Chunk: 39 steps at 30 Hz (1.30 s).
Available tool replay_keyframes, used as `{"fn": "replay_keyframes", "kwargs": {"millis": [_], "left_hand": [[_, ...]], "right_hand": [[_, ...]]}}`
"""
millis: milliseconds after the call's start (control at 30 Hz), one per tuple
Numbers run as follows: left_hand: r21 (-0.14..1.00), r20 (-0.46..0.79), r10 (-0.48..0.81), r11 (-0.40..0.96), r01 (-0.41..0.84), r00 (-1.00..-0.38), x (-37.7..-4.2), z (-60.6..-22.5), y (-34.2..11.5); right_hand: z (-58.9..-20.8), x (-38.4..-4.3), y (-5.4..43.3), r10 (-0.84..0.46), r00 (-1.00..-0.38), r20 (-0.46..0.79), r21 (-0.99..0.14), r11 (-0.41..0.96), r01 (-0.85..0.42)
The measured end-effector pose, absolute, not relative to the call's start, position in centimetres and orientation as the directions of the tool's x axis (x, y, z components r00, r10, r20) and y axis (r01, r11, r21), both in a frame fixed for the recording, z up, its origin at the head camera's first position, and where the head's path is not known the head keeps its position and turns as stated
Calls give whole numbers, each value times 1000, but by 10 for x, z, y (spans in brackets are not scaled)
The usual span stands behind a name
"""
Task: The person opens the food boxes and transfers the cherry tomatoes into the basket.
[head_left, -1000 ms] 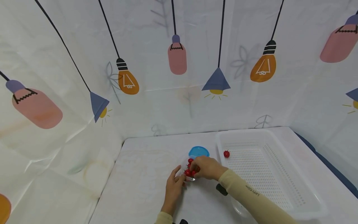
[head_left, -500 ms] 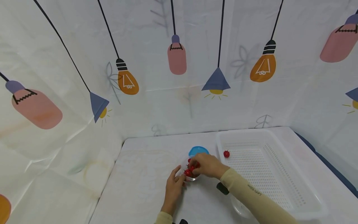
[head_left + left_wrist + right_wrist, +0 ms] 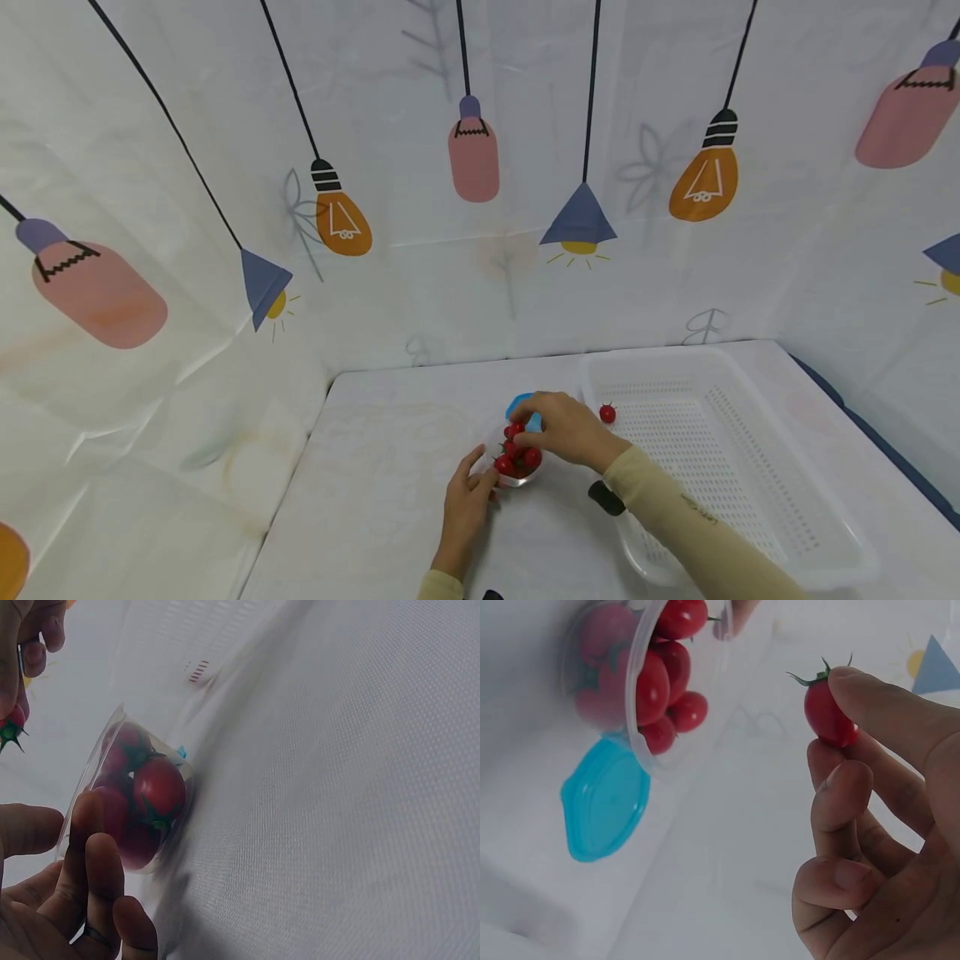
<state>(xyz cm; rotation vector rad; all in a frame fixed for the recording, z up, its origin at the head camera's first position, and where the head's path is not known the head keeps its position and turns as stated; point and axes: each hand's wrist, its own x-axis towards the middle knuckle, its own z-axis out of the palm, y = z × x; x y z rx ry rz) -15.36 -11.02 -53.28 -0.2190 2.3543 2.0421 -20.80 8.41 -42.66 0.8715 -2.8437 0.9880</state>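
A small clear plastic container [image 3: 516,482] holds several red cherry tomatoes [image 3: 504,463] with green stems. My left hand [image 3: 467,507] grips its near left side, and in the left wrist view the thumb and fingers meet the rim. Above the container's right side is my right hand [image 3: 568,427]. The right wrist view shows it pinching one cherry tomato [image 3: 826,712] between thumb and fingertips, stem outward and apart from the container. Just behind the container lies a blue lid [image 3: 606,799], partly covered by my right hand in the head view.
To the right stands a large white perforated basket [image 3: 750,467]. One cherry tomato [image 3: 607,413] sits at its left inner edge. The table [image 3: 375,492] has a white cover, with a curtain [image 3: 420,292] printed with lamps hanging behind it.
My right hand has come up out of the container with a cherry tomato and shifted slightly right and back, uncovering more tomatoes. My left hand has stayed on the container.
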Motion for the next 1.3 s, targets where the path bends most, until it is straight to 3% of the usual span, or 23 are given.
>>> {"fn": "replay_keyframes", "kwargs": {"millis": [167,500,1300], "left_hand": [[985,-90,-94,140,-102,-992,-155,-533,-110],[978,-103,-101,172,-120,-989,-155,-531,-109],[976,-116,-104,175,-133,-988,-156,-532,-109]], "right_hand": [[-418,-209,93,-450,-873,189,-616,638,-462],[-401,-215,114,-379,-883,277,-601,649,-467],[-411,-229,192,-185,-924,336,-618,697,-364]]}}
